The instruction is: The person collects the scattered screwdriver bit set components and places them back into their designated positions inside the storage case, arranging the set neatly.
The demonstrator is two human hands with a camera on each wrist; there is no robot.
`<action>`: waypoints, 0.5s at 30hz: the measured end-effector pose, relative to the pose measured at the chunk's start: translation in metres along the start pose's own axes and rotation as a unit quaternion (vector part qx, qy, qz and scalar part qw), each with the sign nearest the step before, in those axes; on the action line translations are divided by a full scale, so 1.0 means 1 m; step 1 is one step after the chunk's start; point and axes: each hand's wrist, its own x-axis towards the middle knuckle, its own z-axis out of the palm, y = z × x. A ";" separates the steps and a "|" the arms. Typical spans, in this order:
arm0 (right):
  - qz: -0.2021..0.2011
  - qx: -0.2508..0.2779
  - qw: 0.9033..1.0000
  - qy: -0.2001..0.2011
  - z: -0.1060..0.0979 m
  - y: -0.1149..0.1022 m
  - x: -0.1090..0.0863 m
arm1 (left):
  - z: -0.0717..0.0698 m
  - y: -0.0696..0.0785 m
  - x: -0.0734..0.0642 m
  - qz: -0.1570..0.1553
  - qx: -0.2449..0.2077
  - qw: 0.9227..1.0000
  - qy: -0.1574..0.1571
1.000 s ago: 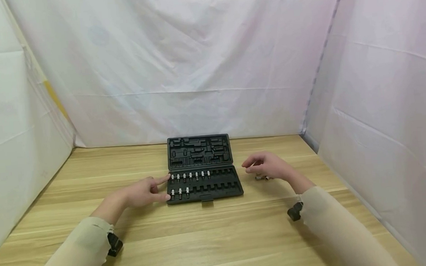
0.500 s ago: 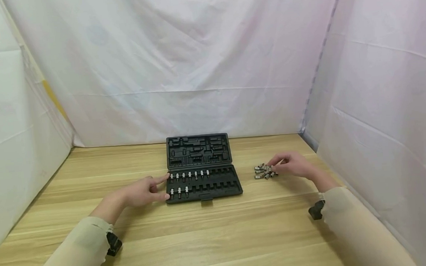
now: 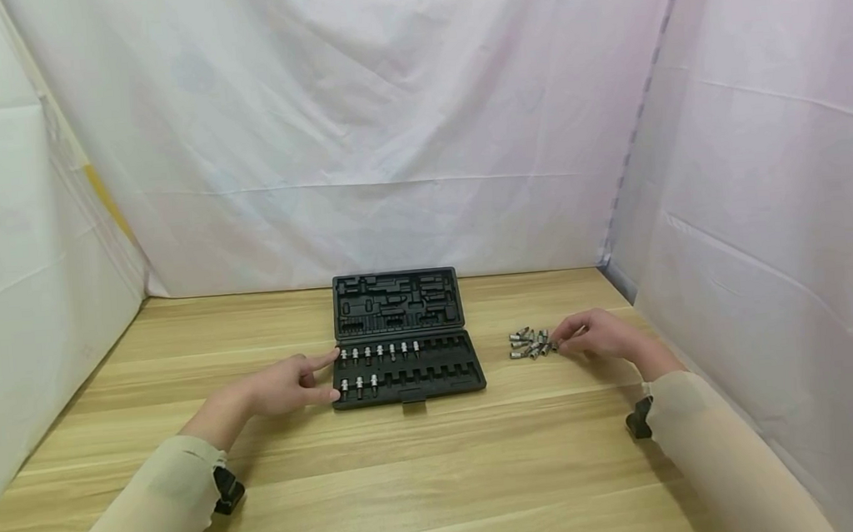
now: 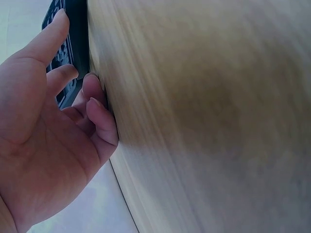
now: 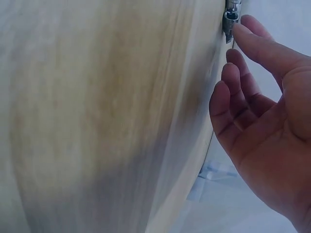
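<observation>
A black socket case (image 3: 408, 369) lies unfolded, with silver bit sockets (image 3: 381, 353) standing in several slots of both rows. My left hand (image 3: 289, 384) touches its left edge with a straight index finger and thumb; the other fingers are curled in and hold nothing. Right of the case is a small pile of loose bit sockets (image 3: 526, 343). My right hand (image 3: 597, 336) is at the pile's right side. Its thumb and index finger pinch one bit socket (image 5: 231, 22), partly hidden by the fingertips; the other fingers are loosely bent.
The raised case lid (image 3: 398, 303), with moulded recesses, stands behind the base. A latch (image 3: 414, 401) sticks out at the front. White cloth (image 3: 356, 138) hangs behind the wooden table (image 3: 414, 484) and along both sides.
My right hand has moved right from beside the case to the pile of bit sockets, uncovering it, and its fingertips now meet at one. The left hand has stayed on the case edge.
</observation>
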 end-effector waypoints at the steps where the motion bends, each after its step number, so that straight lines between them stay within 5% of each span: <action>1: 0.001 0.001 1.000 -0.002 0.000 0.001 0.000 | 0.000 0.000 0.000 0.001 0.000 1.000 0.000; 15: -0.018 -0.027 0.999 -0.006 -0.001 0.009 0.001 | 0.000 0.001 -0.001 0.000 0.000 1.000 0.000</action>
